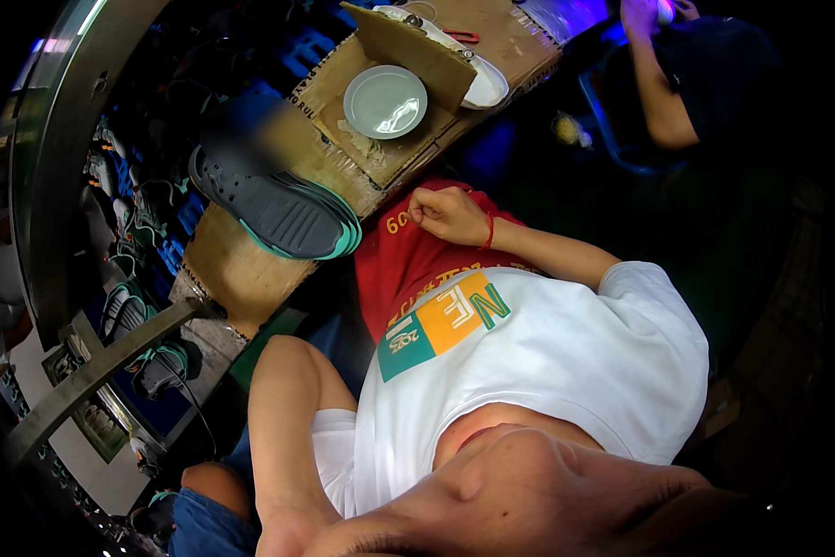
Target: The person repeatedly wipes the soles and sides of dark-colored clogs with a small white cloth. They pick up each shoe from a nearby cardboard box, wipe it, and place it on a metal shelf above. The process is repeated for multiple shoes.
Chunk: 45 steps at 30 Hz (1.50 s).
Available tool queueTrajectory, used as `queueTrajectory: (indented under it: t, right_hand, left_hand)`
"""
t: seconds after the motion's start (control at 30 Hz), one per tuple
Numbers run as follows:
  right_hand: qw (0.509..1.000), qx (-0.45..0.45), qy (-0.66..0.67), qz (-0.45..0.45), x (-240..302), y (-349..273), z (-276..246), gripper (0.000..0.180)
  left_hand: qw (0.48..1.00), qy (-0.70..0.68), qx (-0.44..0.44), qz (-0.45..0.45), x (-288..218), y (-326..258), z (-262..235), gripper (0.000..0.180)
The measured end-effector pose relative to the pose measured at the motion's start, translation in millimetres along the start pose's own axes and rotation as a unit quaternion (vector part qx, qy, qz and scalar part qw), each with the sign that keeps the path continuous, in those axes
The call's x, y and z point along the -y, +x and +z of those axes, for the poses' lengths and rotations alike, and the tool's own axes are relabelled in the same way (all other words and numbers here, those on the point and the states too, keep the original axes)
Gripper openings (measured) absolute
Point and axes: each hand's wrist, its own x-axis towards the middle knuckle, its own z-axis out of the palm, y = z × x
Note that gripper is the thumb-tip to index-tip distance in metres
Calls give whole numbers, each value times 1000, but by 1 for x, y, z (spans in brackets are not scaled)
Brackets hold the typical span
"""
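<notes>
My right hand [450, 215] rests over the red apron [380, 269] at my lap, its fingers curled in, with nothing seen in them. A red cord circles that wrist. My left arm [287, 418] is bent up toward the lower edge; the left hand [292, 538] is partly cut off there and its fingers are hidden. Dark grey clogs [292, 218] with holes and teal sole edges lie close together on the cardboard-covered bench, apart from both hands. Beyond them a pale round dish [385, 102] with a glossy inside sits in an open cardboard box [417, 60].
A white shoe-shaped piece [487, 85] and a red-handled item [461, 37] lie behind the box. A metal rail [102, 381] crosses at left, near more shoes [162, 367]. Another person's arm [659, 102] is at far right, by a blue chair [612, 130].
</notes>
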Motion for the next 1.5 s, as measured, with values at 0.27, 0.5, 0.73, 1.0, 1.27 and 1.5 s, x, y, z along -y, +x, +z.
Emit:
queueTrajectory:
  t: [0.27,0.5,0.73,1.0,1.27,1.5]
  right_hand:
    - [1000,-4,-5,-1,-4,-2,-2,6]
    - [1000,7,-1,12,-4,0,-2,6]
    - [1000,11,-14,5,-7,-1,-4,5]
    - [1000,6,11,-4,-3,0,-5,4]
    - [1000,-3,13,-12,-3,1,-3,5]
    - [1000,-6,15,-10,-14,-1,0,5]
  left_hand:
    - [1000,3,-16,11,6,5,-5,37]
    - [999,11,-18,28,14,9,-8,37]
    - [999,8,-30,38,24,12,-18,37]
    - [998,8,-42,35,41,13,-33,37]
    - [999,0,-38,29,53,13,-46,38]
    - [998,-23,-54,27,59,3,-52,38]
